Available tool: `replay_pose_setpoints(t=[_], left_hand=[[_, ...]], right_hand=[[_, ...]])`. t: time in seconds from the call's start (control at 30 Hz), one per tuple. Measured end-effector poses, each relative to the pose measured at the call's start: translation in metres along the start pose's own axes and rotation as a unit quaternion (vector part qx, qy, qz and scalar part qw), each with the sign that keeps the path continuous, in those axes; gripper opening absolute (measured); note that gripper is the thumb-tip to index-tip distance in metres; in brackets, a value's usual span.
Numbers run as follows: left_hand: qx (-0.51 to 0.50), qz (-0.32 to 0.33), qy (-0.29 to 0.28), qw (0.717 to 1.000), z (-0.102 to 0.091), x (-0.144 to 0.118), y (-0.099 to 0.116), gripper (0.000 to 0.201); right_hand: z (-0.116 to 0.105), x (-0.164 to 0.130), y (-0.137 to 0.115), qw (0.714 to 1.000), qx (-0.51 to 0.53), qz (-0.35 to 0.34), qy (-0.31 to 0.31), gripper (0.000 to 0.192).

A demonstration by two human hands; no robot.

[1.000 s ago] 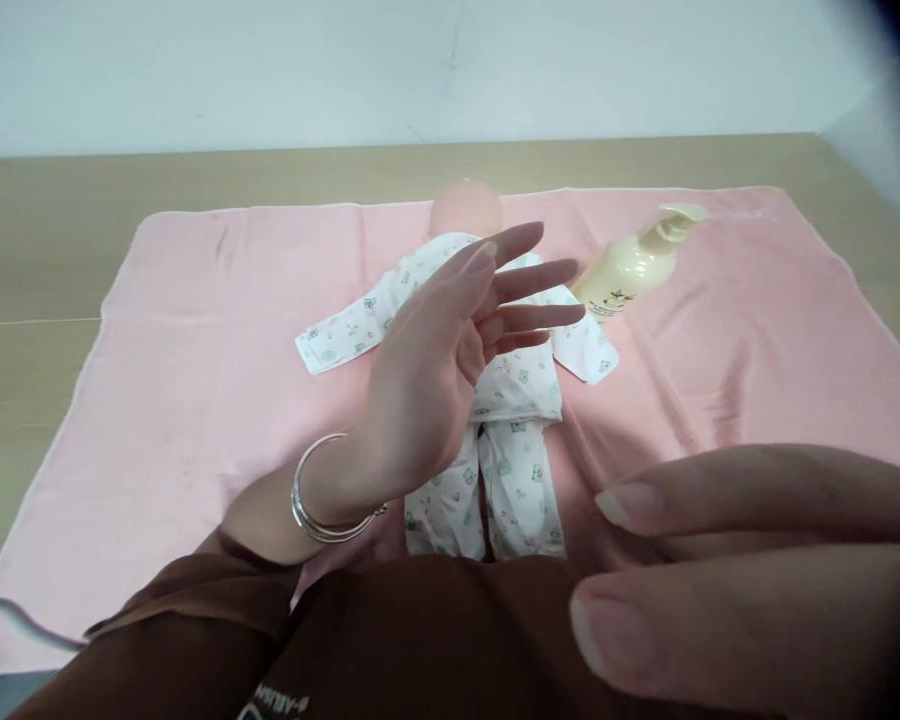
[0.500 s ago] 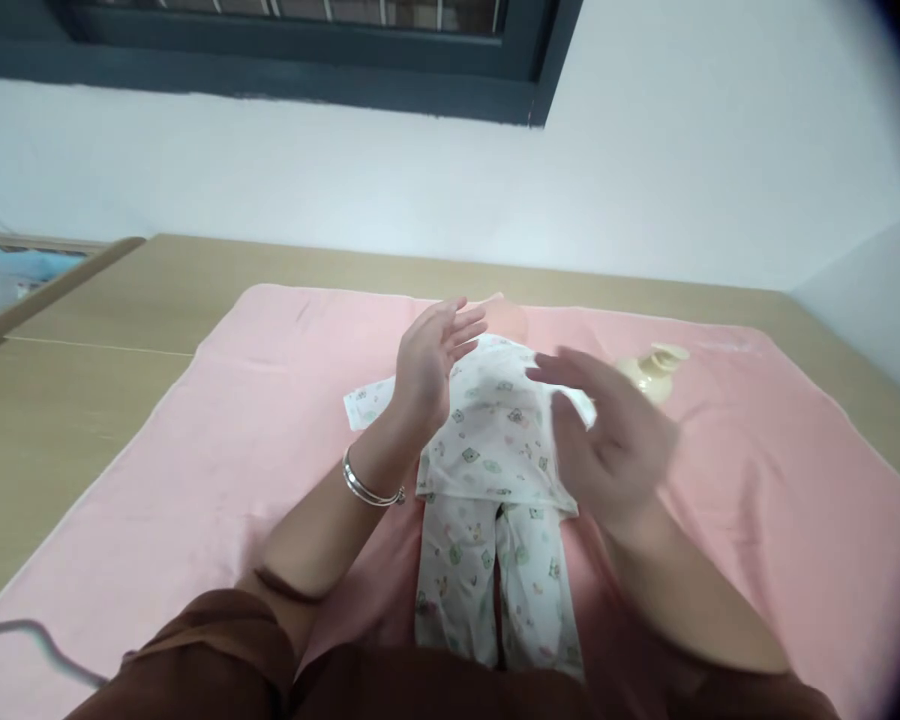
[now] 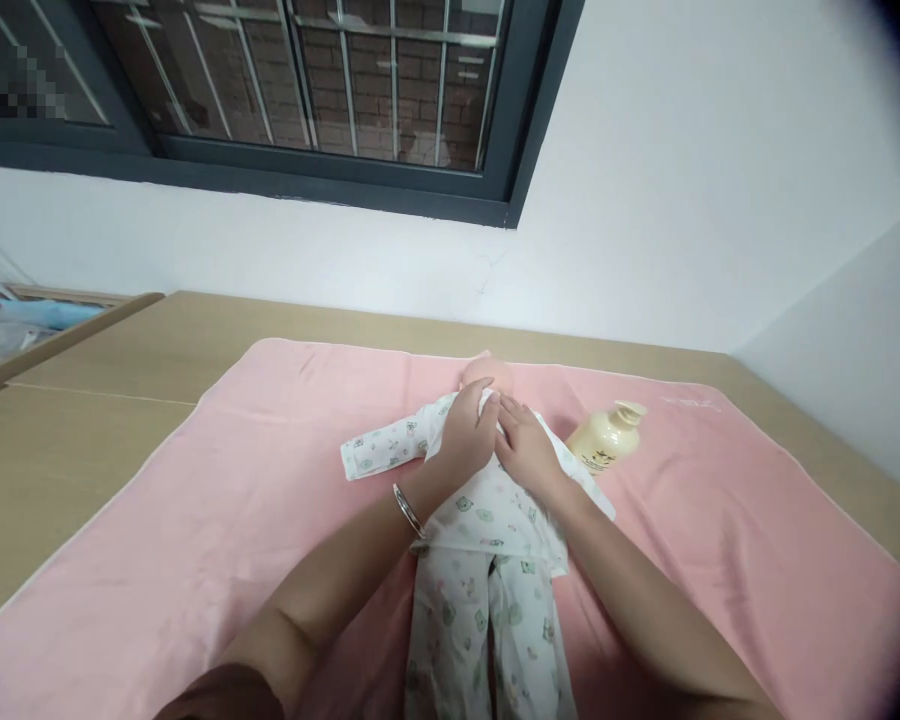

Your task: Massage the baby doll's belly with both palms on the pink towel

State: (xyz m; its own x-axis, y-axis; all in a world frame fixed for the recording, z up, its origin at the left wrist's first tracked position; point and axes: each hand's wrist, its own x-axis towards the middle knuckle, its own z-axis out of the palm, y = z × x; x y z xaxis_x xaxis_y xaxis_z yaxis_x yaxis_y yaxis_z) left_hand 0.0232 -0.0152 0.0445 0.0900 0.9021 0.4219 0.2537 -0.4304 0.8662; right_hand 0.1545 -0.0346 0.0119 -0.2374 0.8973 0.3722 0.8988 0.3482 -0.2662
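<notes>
A baby doll [image 3: 486,376] lies on its back on a pink towel [image 3: 217,500], dressed in a white printed top [image 3: 390,448] and matching trousers [image 3: 487,630]. My left hand [image 3: 466,438], with a silver bangle on its wrist, rests on the doll's chest and pinches the white cloth at the collar. My right hand [image 3: 523,448] lies beside it on the chest, its fingers meeting the left hand at the neckline. Both hands cover most of the top's front.
A cream pump bottle [image 3: 606,440] lies on the towel just right of the doll. The towel covers a light wooden table [image 3: 82,400] against a white wall, under a barred window [image 3: 330,80]. A second wooden surface [image 3: 45,335] stands at far left.
My hands were raised and apart above the doll; both have come down together onto its chest at the collar. The camera has tilted up, showing the window.
</notes>
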Motion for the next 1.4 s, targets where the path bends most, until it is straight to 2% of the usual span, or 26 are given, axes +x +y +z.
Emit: replay_pose_setpoints(t=[0.07, 0.17, 0.27, 0.33, 0.43, 0.5, 0.6, 0.73, 0.87, 0.97, 1.1, 1.2, 1.3, 1.4], left_hand=[[0.009, 0.021, -0.009, 1.0, 0.003, -0.001, -0.002, 0.034], [0.031, 0.041, -0.006, 0.999, 0.007, -0.003, -0.011, 0.032], [0.047, 0.078, 0.015, 0.996, 0.011, -0.005, -0.025, 0.031], [0.06, 0.096, 0.03, 0.993, 0.012, -0.008, -0.033, 0.031], [0.106, 0.104, 0.035, 0.988, 0.012, -0.012, -0.042, 0.031], [0.154, 0.101, 0.023, 0.983, 0.01, -0.014, -0.046, 0.034], [0.235, 0.081, -0.005, 0.969, 0.007, -0.013, -0.049, 0.035], [0.306, 0.043, -0.031, 0.951, 0.004, -0.008, -0.051, 0.039], [0.331, 0.059, -0.037, 0.941, 0.003, -0.007, -0.054, 0.044], [0.325, 0.102, -0.034, 0.94, 0.004, -0.012, -0.052, 0.041], [0.325, 0.141, -0.024, 0.935, 0.004, -0.023, -0.044, 0.032], [0.333, 0.138, -0.023, 0.932, 0.004, -0.024, -0.041, 0.032], [0.344, 0.1, -0.026, 0.933, 0.002, -0.017, -0.045, 0.035], [0.345, 0.076, -0.04, 0.935, 0.0, -0.009, -0.052, 0.039]], right_hand=[[0.006, -0.01, -0.011, 0.999, -0.032, 0.028, 0.021, 0.055], [0.008, -0.014, -0.021, 0.999, -0.037, -0.004, 0.009, 0.061], [0.005, 0.0, -0.011, 0.998, 0.021, -0.066, -0.012, 0.052], [0.004, 0.011, 0.003, 0.994, 0.08, -0.074, 0.015, 0.044], [0.009, 0.016, 0.02, 0.987, 0.119, 0.026, 0.103, 0.04], [0.012, 0.012, 0.024, 0.982, 0.097, 0.098, 0.133, 0.039], [0.013, 0.002, 0.017, 0.986, 0.022, 0.117, 0.118, 0.04], [0.011, -0.008, -0.004, 0.989, -0.086, 0.067, 0.096, 0.042], [0.01, -0.009, -0.015, 0.994, -0.068, 0.007, 0.082, 0.042], [0.008, -0.001, -0.007, 0.997, -0.03, 0.046, 0.056, 0.043], [0.008, 0.009, 0.006, 0.991, -0.047, 0.123, 0.023, 0.048], [0.01, 0.005, -0.002, 0.987, -0.091, 0.123, 0.044, 0.047], [0.012, -0.008, -0.021, 0.983, -0.143, 0.09, 0.075, 0.044], [0.011, -0.019, -0.036, 0.977, -0.187, 0.067, 0.076, 0.042]])
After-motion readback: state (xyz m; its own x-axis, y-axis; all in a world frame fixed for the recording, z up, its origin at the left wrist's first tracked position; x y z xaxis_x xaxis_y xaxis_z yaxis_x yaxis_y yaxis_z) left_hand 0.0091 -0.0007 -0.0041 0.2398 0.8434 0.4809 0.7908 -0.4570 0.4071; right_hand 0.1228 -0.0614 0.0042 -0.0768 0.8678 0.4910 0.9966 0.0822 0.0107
